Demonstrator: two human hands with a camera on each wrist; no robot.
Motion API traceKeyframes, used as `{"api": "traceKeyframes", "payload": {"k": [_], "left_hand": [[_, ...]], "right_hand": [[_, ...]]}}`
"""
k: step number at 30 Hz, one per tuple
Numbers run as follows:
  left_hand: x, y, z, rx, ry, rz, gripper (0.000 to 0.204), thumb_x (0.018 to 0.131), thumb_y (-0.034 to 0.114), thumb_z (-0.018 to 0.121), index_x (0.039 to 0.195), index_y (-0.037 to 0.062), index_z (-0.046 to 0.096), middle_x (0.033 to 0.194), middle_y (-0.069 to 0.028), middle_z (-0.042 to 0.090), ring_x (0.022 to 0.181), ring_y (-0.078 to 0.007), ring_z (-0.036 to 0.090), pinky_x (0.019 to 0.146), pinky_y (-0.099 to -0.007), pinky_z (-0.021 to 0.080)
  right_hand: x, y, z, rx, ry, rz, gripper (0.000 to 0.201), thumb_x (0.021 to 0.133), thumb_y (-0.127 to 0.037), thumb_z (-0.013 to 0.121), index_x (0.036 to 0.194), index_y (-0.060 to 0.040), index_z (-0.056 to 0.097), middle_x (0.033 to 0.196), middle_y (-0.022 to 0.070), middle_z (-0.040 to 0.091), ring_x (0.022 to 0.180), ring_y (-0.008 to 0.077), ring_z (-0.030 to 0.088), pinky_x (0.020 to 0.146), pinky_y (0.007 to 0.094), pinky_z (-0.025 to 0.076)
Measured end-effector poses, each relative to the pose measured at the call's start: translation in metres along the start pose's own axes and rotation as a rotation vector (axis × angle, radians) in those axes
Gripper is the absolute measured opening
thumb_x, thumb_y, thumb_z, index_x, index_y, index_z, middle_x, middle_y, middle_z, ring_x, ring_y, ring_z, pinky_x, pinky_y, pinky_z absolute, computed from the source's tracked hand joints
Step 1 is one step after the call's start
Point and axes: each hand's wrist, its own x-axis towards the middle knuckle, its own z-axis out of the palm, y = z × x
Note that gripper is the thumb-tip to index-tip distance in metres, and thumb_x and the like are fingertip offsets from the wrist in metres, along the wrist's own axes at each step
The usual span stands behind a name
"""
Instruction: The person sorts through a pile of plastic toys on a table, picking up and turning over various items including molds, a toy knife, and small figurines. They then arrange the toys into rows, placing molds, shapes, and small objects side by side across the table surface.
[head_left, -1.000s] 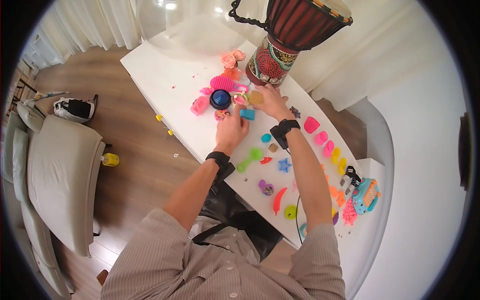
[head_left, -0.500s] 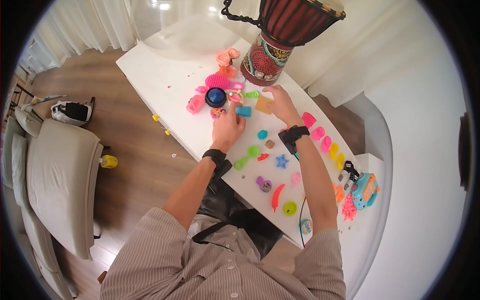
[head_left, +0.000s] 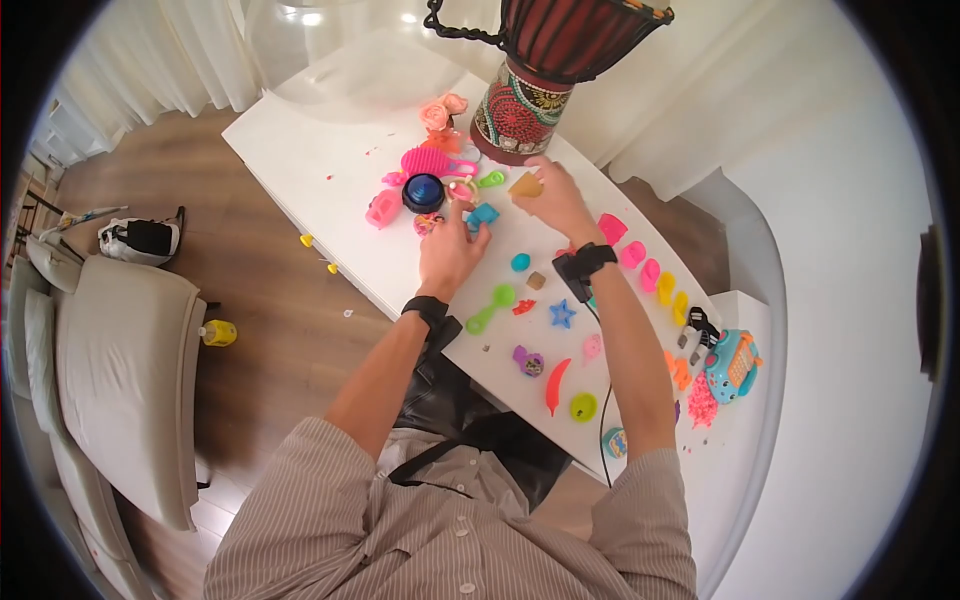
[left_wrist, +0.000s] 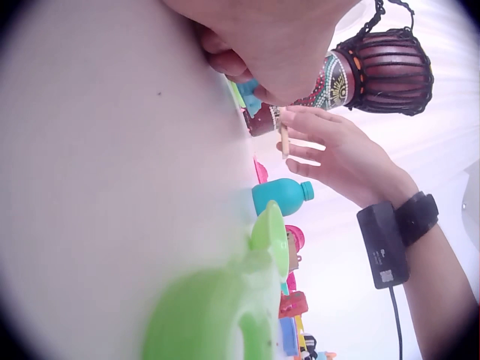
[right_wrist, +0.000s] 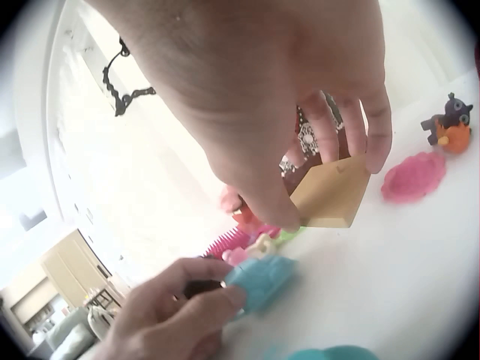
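My right hand (head_left: 560, 208) pinches a flat tan square block (head_left: 525, 186) between thumb and fingers, tilted above the white table in the right wrist view. In the left wrist view only the thin edge of the block (left_wrist: 285, 141) shows beside the fingers. Thumb and fingers of my left hand (head_left: 450, 254) grip a small teal toy piece (right_wrist: 264, 283); its far side is hidden. Just beyond the left hand lie a dark blue domed toy (head_left: 423, 192), a pink hairbrush (head_left: 426, 161) and a green spoon (head_left: 491, 178).
A tall carved drum (head_left: 520, 110) stands behind the hands. Nearer on the table (head_left: 420, 275) lie a blue star (head_left: 562, 313), a green rattle-shaped toy (head_left: 490, 309) and a red chili (head_left: 557, 387). Pink and yellow pieces line the right side, ending at a toy phone (head_left: 733, 366).
My right hand has drawn back from beside the drum and tipped the tan block up off its flat position. The teal piece has turned in my left hand.
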Motion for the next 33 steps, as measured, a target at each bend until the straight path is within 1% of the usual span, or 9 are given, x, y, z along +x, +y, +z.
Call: {"api": "traceKeyframes", "payload": {"k": [3, 7, 12, 15, 16, 22, 26, 28, 33], "left_hand": [[0.0, 0.002, -0.001, -0.009, -0.009, -0.009, 0.038, 0.092, 0.034, 0.07, 0.123, 0.0153, 0.058, 0.072, -0.0069, 0.07, 0.071, -0.032, 0.072, 0.067, -0.0487, 0.057], [0.001, 0.002, -0.003, -0.017, -0.02, 0.0, 0.037, 0.093, 0.034, 0.069, 0.123, 0.0144, 0.058, 0.071, -0.0077, 0.071, 0.069, -0.0344, 0.072, 0.067, -0.05, 0.058], [-0.001, 0.002, -0.003, -0.022, -0.016, 0.001, 0.037, 0.093, 0.034, 0.069, 0.123, 0.0145, 0.058, 0.07, -0.0072, 0.07, 0.068, -0.0345, 0.071, 0.066, -0.0499, 0.057], [-0.001, 0.004, -0.005, -0.019, -0.013, -0.001, 0.037, 0.093, 0.034, 0.069, 0.123, 0.0145, 0.058, 0.07, -0.0075, 0.07, 0.068, -0.0346, 0.071, 0.066, -0.0498, 0.057], [-0.001, 0.005, -0.005, -0.02, -0.015, -0.006, 0.037, 0.093, 0.034, 0.069, 0.123, 0.0145, 0.058, 0.071, -0.0077, 0.07, 0.069, -0.0346, 0.072, 0.066, -0.0497, 0.057], [-0.001, 0.002, -0.001, -0.01, 0.009, 0.013, 0.037, 0.092, 0.034, 0.069, 0.122, 0.0144, 0.059, 0.072, -0.0077, 0.071, 0.07, -0.034, 0.072, 0.067, -0.0492, 0.057], [-0.001, 0.005, -0.004, -0.004, -0.018, 0.004, 0.037, 0.093, 0.033, 0.069, 0.122, 0.0141, 0.059, 0.071, -0.0074, 0.07, 0.07, -0.0334, 0.072, 0.067, -0.0485, 0.056], [-0.001, 0.004, -0.004, -0.022, -0.013, 0.009, 0.036, 0.093, 0.033, 0.069, 0.122, 0.0142, 0.059, 0.071, -0.0074, 0.07, 0.069, -0.0328, 0.071, 0.066, -0.0482, 0.055], [-0.001, 0.006, -0.004, -0.008, -0.028, -0.001, 0.036, 0.094, 0.034, 0.069, 0.122, 0.0141, 0.059, 0.07, -0.0071, 0.07, 0.068, -0.0326, 0.071, 0.066, -0.0484, 0.055]], "right_hand": [[-0.005, -0.01, -0.045, 0.262, -0.02, 0.2, 0.071, 0.08, -0.029, 0.088, 0.139, -0.0052, 0.055, 0.123, 0.0203, 0.065, 0.109, 0.03, 0.07, 0.086, 0.0407, 0.059], [-0.006, 0.007, -0.075, 0.226, 0.13, 0.165, 0.071, 0.084, -0.03, 0.087, 0.141, -0.0033, 0.054, 0.122, 0.0183, 0.067, 0.103, 0.0251, 0.072, 0.081, 0.0356, 0.06], [-0.002, 0.006, -0.059, 0.408, 0.039, 0.1, 0.067, 0.084, -0.028, 0.087, 0.138, -0.0036, 0.056, 0.121, 0.0168, 0.067, 0.102, 0.0235, 0.071, 0.083, 0.0355, 0.059], [0.006, 0.008, -0.031, 0.3, -0.092, 0.017, 0.069, 0.082, -0.028, 0.087, 0.138, -0.0051, 0.055, 0.123, 0.0176, 0.066, 0.107, 0.0256, 0.07, 0.088, 0.0377, 0.058], [0.009, 0.011, -0.02, 0.091, -0.062, -0.023, 0.066, 0.081, -0.026, 0.085, 0.136, -0.0057, 0.054, 0.123, 0.02, 0.065, 0.111, 0.0327, 0.069, 0.092, 0.0428, 0.057], [0.01, 0.014, 0.027, -0.317, -0.06, 0.062, 0.062, 0.08, -0.026, 0.083, 0.132, -0.007, 0.055, 0.126, 0.0252, 0.062, 0.114, 0.0443, 0.064, 0.097, 0.0486, 0.054], [0.01, 0.002, 0.043, -0.352, -0.014, 0.016, 0.065, 0.08, -0.029, 0.084, 0.132, -0.0048, 0.054, 0.125, 0.027, 0.062, 0.115, 0.0439, 0.064, 0.095, 0.0482, 0.054], [0.005, -0.02, 0.032, -0.083, 0.01, -0.022, 0.066, 0.08, -0.03, 0.085, 0.132, -0.003, 0.055, 0.124, 0.0266, 0.063, 0.114, 0.0419, 0.065, 0.094, 0.0478, 0.054], [0.01, -0.021, 0.009, 0.1, 0.04, 0.055, 0.064, 0.079, -0.028, 0.086, 0.131, -0.005, 0.056, 0.122, 0.0219, 0.065, 0.114, 0.0368, 0.066, 0.094, 0.0453, 0.054]]}}
